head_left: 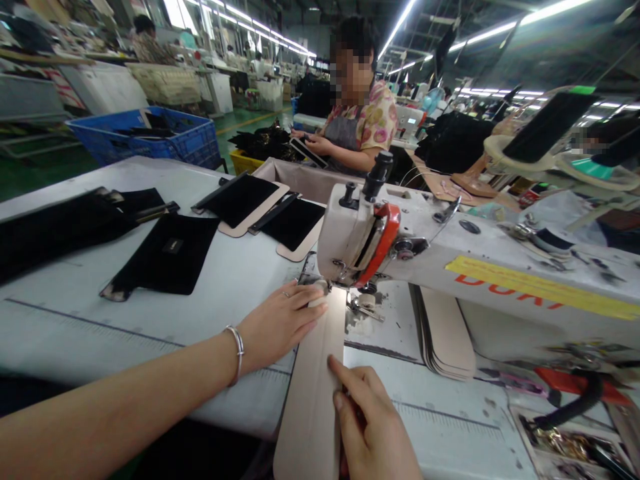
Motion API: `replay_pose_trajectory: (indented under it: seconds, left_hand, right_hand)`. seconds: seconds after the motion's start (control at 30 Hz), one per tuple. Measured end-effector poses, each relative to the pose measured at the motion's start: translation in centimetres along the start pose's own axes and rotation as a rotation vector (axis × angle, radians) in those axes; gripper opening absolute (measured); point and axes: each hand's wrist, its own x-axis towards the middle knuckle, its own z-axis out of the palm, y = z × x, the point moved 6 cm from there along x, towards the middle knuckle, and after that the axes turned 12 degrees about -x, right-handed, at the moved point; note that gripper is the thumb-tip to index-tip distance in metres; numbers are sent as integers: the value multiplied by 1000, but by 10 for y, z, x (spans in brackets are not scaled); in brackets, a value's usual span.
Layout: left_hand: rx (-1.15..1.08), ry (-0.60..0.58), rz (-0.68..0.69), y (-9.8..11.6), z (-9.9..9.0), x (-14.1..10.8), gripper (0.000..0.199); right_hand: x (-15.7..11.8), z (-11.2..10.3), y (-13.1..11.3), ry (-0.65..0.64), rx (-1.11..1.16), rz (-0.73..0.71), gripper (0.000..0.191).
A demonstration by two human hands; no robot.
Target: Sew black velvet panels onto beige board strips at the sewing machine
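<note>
A long beige panel point(314, 393) with rounded corners lies under the head of a sewing machine point(350, 240), reaching toward me over the table's front edge. My left hand point(283, 320) rests flat on the panel's far left part, fingers stretched close to the presser foot, a silver bangle on the wrist. Nearer to me, my right hand point(373, 417) grips the panel's right edge, index finger on top and thumb at the side. The needle is hidden behind the machine head and fingers.
Black fabric pieces point(180, 257) lie on the table at left, two of them on beige panels point(300, 247). A stack of beige panels point(447, 333) sits under the machine arm. Behind are a blue crate point(150, 143), thread cones point(543, 123) and a co-worker point(360, 113) holding a piece.
</note>
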Motion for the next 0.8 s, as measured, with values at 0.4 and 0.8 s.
replay_pose_trajectory:
  seconds: [0.4,0.8]
  left_hand:
    - [-58,-14,-82,-48,-42,-7,36]
    - [503,132,-567,-181,-193,-76,45]
  right_hand:
    - [45,-12,-18,3,-569,-414,33]
    - [61,-3,-13,27,-678,-504,48]
